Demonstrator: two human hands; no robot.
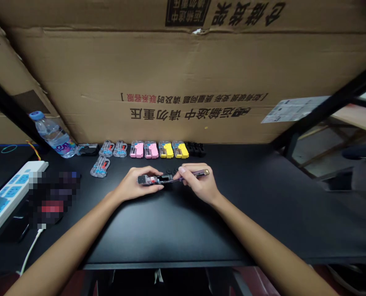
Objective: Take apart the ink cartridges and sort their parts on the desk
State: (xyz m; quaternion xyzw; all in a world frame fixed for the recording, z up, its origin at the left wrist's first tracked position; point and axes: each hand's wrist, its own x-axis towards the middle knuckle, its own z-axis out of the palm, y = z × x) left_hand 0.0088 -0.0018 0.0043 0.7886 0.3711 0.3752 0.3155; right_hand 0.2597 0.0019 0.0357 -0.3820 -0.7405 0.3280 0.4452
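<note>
In the head view my left hand (133, 183) is closed around a small clear plastic device (152, 179) with black and red parts, held level just above the black table. My right hand (198, 181) grips a slim pen-like tool (201, 173) with a gold-coloured end. Its thin tip meets or nearly meets the device's right end; the exact contact is too small to tell. Just behind the tip lie small black parts (171, 171), partly hidden by my fingers.
Behind my hands stand pink devices (151, 150), yellow devices (181, 150), several clear devices (100, 166) and black pieces (195, 149). A water bottle (55, 133) and power strip (16, 193) are at left. A cardboard sheet (183, 74) walls the table's (170, 234) back.
</note>
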